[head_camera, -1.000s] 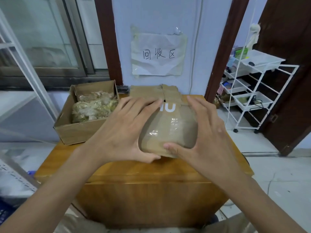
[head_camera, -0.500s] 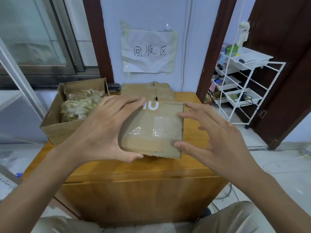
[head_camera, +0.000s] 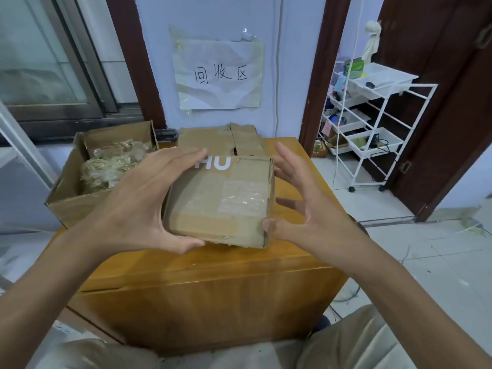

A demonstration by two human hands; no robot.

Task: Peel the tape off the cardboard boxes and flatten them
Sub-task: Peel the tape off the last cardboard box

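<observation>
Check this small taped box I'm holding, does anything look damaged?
Yes. The small box has a torn, ragged bottom front edge, and its right side wall has sprung open. Clear tape still covers the top.

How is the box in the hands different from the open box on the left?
The held box is closed, with clear tape across its top; the open box has no lid shut and is filled with crumpled tape. The held box looks smaller. It is gripped by the left hand; the open box sits untouched. Both are brown cardboard.
</observation>
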